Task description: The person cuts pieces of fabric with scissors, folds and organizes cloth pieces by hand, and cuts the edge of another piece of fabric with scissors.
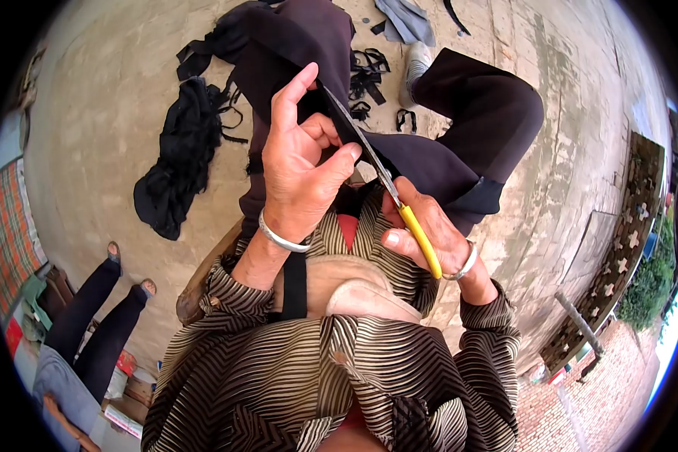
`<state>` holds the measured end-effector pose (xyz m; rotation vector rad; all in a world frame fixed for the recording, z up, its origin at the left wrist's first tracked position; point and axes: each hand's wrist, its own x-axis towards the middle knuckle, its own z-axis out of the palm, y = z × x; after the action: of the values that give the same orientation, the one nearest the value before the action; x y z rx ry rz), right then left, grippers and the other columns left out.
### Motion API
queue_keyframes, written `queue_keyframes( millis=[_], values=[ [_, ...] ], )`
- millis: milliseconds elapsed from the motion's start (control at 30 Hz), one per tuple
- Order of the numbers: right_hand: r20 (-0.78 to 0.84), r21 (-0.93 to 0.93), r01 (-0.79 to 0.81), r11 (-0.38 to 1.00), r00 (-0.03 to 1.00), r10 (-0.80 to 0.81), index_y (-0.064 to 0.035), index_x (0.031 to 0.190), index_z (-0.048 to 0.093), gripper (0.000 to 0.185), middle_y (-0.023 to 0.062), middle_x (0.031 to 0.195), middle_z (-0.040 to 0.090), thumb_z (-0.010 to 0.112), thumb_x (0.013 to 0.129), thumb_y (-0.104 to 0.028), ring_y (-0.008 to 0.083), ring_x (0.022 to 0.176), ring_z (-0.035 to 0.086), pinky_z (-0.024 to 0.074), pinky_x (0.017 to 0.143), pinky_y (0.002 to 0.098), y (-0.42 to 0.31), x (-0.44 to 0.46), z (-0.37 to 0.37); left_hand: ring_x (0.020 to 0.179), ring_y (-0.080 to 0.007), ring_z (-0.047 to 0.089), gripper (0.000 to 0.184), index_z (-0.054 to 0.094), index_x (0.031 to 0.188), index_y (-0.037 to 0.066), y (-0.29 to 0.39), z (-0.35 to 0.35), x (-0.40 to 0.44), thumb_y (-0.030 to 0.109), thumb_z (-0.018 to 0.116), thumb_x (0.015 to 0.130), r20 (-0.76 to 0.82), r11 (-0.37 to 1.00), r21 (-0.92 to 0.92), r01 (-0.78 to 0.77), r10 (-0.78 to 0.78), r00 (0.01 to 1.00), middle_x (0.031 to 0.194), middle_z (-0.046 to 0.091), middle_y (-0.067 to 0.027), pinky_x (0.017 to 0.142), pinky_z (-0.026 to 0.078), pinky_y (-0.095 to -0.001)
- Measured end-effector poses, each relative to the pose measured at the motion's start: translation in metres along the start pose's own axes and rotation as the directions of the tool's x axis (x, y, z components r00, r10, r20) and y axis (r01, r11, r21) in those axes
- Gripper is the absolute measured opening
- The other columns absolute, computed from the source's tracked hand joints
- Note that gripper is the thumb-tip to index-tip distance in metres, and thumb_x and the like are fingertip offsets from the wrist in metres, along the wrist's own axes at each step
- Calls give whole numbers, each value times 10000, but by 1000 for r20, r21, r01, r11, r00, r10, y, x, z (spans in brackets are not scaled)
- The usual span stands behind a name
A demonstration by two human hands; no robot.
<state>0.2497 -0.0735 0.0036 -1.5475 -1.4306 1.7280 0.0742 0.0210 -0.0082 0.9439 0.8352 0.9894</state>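
My right hand (pixel 429 230) is closed on the yellow-handled scissors (pixel 420 239), whose long metal blades point up and left along the edge of a dark cloth (pixel 422 162) over my lap. My left hand (pixel 301 158) is on the left of the blades, with its thumb and bent fingers pinching the cloth and its index finger stretched upward. The cloth lies across my knees, and part of it is hidden behind my hands. How far the blades are parted is hard to tell.
Black cloth (pixel 179 158) lies on the concrete floor to the left, with black scraps (pixel 368 71) and a grey cloth (pixel 405 21) ahead. Another person (pixel 90 339) is at the lower left. A perforated low wall (pixel 618 248) runs along the right.
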Motion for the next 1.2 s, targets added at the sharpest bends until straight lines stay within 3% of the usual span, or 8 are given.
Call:
queue_keyframes(
  millis=[67, 133, 167, 367, 467, 633, 1033, 1200],
  values=[
    [-18, -40, 18, 999, 1000, -19, 9, 913, 454, 676, 72, 695, 426, 589, 825, -648, 182, 620, 415, 369, 581, 334, -2, 1, 1, 763, -83, 556, 786, 231, 1460, 15, 4, 3, 0, -161, 572, 773, -28, 1000, -12, 9, -9, 1000, 849, 581, -44, 738, 496, -210],
    [-83, -54, 47, 997, 995, -51, 60, 954, 471, 616, 193, 576, 431, 621, 869, -532, 401, 561, 481, 414, 558, 415, -6, 4, 1, 770, -85, 559, 796, 228, 1465, 20, 3, 1, -1, -156, 576, 771, -19, 1000, -2, 9, -9, 1000, 895, 582, -55, 739, 497, -212],
    [-106, -71, 86, 994, 990, -93, 70, 900, 497, 582, 209, 578, 447, 596, 892, -504, 434, 581, 486, 416, 553, 416, -5, 4, 3, 774, -86, 560, 801, 227, 1468, 22, 3, 0, -1, -154, 579, 770, -15, 1000, 4, 9, -9, 1000, 918, 583, -60, 740, 497, -212],
    [-126, -94, 43, 995, 990, -55, 51, 800, 478, 556, 202, 554, 383, 597, 894, -484, 430, 550, 425, 377, 521, 423, -5, 3, 5, 828, -89, 562, 846, 229, 1488, 33, 1, -3, 6, -137, 591, 742, 54, 981, -192, 10, 1, 999, 1155, 525, -100, 753, 489, -205],
    [-128, -90, 27, 996, 991, -39, 37, 769, 459, 554, 202, 546, 354, 602, 891, -484, 425, 542, 392, 357, 511, 424, -5, 0, 4, 845, -93, 558, 809, 275, 1474, 29, 7, -6, 8, -120, 587, 743, 34, 950, -302, 86, -79, 996, 1120, 544, -89, 767, 474, -205],
    [-148, -106, 34, 994, 988, -50, 26, 743, 446, 561, 196, 545, 350, 609, 887, -491, 411, 532, 381, 355, 508, 413, 0, -2, 7, 837, -86, 551, 469, 503, 1313, -39, 6, -17, 15, 11, 553, 850, 8, 976, -217, 23, -22, 1000, 1064, 594, -53, 727, 454, -239],
    [-205, -104, -19, 994, 979, -3, 30, 729, 423, 577, 223, 573, 376, 601, 891, -494, 428, 563, 419, 359, 529, 425, -2, 1, 15, 845, -92, 572, 543, 443, 1326, -49, 5, -12, 13, -121, 607, 813, -83, 998, -47, -49, 45, 996, 937, 609, -73, 800, 490, -210],
    [-204, -98, -6, 995, 979, -14, 29, 731, 422, 570, 225, 571, 381, 601, 894, -488, 431, 564, 423, 359, 529, 428, -2, 1, 17, 839, -96, 583, 574, 420, 1339, -45, 9, -11, 13, -119, 617, 804, -71, 994, -113, -9, 1, 997, 933, 616, -81, 774, 498, -213]
  ],
)
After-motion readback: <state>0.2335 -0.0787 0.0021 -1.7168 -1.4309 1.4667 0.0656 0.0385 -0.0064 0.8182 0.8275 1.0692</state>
